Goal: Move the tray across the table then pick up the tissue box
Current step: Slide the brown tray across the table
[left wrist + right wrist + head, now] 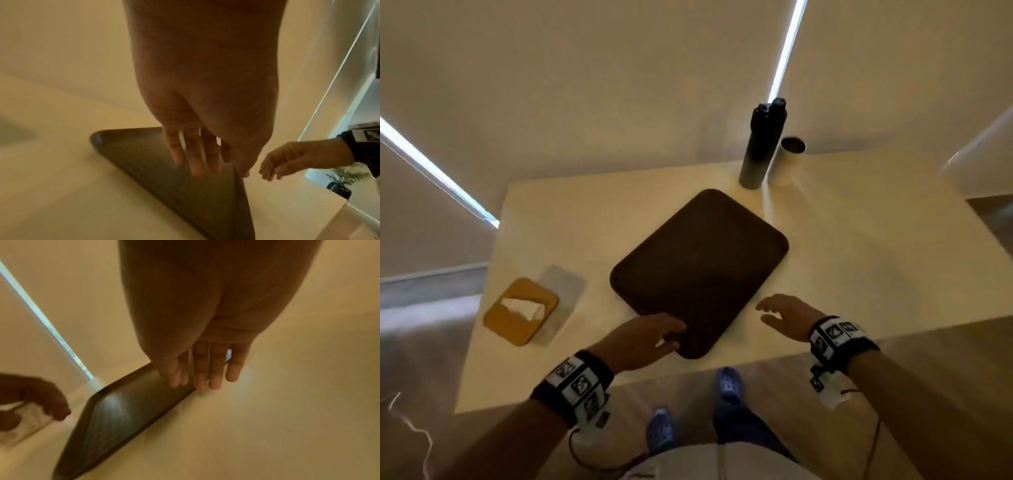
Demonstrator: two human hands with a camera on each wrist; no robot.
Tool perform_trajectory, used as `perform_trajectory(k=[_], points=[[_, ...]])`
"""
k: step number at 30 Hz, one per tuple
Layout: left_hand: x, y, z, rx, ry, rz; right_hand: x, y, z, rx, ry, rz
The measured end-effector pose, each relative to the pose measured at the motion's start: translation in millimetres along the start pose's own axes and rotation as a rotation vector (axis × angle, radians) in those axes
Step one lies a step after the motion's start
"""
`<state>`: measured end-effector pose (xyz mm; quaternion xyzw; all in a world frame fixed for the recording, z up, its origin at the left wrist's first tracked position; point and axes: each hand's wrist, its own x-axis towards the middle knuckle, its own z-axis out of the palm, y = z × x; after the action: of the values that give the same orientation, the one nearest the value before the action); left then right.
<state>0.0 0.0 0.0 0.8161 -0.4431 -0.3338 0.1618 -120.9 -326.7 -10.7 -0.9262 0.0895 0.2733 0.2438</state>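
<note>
A dark brown tray (698,270) lies flat and empty in the middle of the pale table (859,240), turned at an angle. My left hand (671,334) reaches over the tray's near left corner with straight fingers; whether they touch it is unclear. In the left wrist view those fingers (195,162) spread above the tray (154,178). My right hand (774,310) hovers open just right of the tray's near edge and holds nothing; in the right wrist view its fingertips (205,379) are by the tray's rim (123,415). The tissue box (524,310), tan-lidded with a white tissue sticking out, sits at the table's left.
A tall black bottle (762,144) and a metal cup (787,161) stand together at the table's far edge, just beyond the tray's far corner. The table's near edge runs right under my wrists. Bare tabletop lies to the right of the tray.
</note>
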Motion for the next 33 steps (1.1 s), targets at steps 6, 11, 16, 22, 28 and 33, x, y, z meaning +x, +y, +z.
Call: perform_trajectory(k=[6, 11, 16, 22, 28, 33], points=[[99.5, 37.3, 10.9, -0.04, -0.058, 0.021, 47.1, 28.2, -36.6, -0.224, 0.082, -0.14], [152.6, 66.5, 35.7, -0.072, -0.063, -0.091, 87.6, 55.0, -61.3, -0.419, 0.068, -0.303], [163.1, 68.8, 55.3, -0.08, 0.012, -0.158, 109.0, 66.3, -74.5, -0.503, -0.034, -0.403], [161.9, 60.7, 54.2, -0.121, 0.038, -0.179, 116.5, 70.0, -73.4, -0.49, -0.023, -0.488], [133.1, 37.4, 44.6, -0.013, 0.046, -0.165, 109.3, 52.1, -44.1, -0.485, -0.029, -0.501], [97.7, -1.6, 27.7, 0.075, 0.039, -0.211, 105.0, 13.9, -9.5, -0.459, -0.028, -0.497]])
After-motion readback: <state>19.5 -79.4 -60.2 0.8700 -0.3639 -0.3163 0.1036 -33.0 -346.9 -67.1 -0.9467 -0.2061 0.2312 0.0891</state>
